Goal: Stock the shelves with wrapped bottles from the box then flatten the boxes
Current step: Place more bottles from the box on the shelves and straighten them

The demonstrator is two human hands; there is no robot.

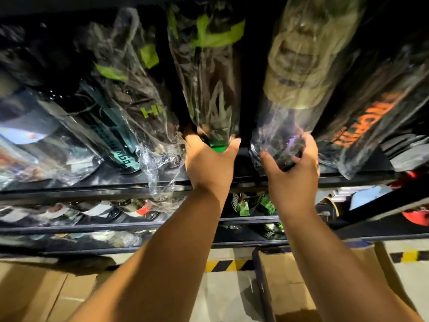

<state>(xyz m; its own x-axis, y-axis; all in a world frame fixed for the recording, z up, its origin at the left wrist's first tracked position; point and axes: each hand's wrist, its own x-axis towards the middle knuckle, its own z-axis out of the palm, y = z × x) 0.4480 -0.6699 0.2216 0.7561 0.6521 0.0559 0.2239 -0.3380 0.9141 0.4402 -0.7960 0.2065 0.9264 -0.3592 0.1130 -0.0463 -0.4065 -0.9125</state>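
Note:
Two plastic-wrapped bottles stand on the top black shelf (97,190). My left hand (210,162) grips the base of the dark bottle with green markings (209,73). My right hand (293,167) grips the base of the bottle with a tan skull-like top (301,56), fingers curled round its clear wrap. Both bottles sit between other wrapped bottles: one with green lettering (137,89) to the left, one with orange lettering (369,117) to the right. An open cardboard box (287,282) lies on the floor below my right arm.
Lower shelves (111,226) hold more wrapped bottles lying in rows. Another cardboard box (34,293) lies at the bottom left. A yellow-black striped line (222,266) runs across the pale floor under the rack. Red and white items (415,214) sit at the right.

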